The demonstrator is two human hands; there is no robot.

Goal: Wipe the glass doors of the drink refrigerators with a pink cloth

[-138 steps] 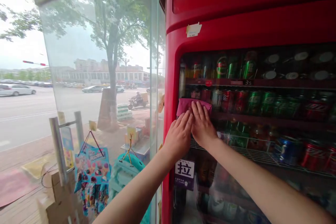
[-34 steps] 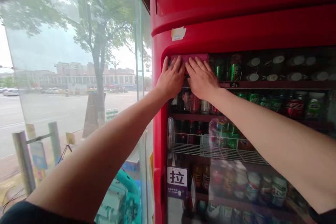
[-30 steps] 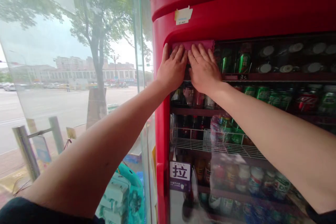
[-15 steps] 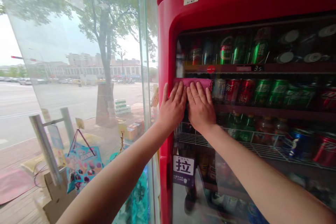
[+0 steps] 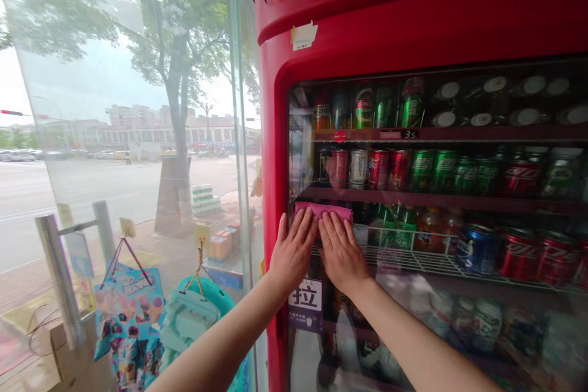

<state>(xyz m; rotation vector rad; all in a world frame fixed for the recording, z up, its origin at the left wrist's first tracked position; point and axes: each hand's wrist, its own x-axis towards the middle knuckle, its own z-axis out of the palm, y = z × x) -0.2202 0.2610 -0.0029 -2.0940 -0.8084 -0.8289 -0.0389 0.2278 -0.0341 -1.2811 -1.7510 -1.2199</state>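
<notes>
A folded pink cloth (image 5: pixel 328 209) lies against the glass door (image 5: pixel 395 312) of a red drinks fridge (image 5: pixel 272 135), near the door's left side. My left hand (image 5: pixel 293 251) is flat on the cloth's left part, fingers stretched upward and thumb slightly apart. Beside it, my right hand (image 5: pixel 343 257) presses the right part with its fingers extended. Both palms face the glass, and the fingers cover the cloth's lower portion. Just below my hands is a purple-and-white pull sign (image 5: pixel 305 305) on the door, its top partly hidden by them.
Behind the glass stand rows of cans (image 5: pixel 399 168) and bottles (image 5: pixel 407 225) on shelves. On the left, a glass pane (image 5: pixel 114 165) shows a tree and street. A blue snack bag (image 5: pixel 128 300) and teal item (image 5: pixel 193 318) hang there. A metal handle (image 5: pixel 64 282) stands at far left.
Both hands and the pink cloth have slid down the glass, from beside the second row of cans to just below that shelf. The view has tilted up slightly.
</notes>
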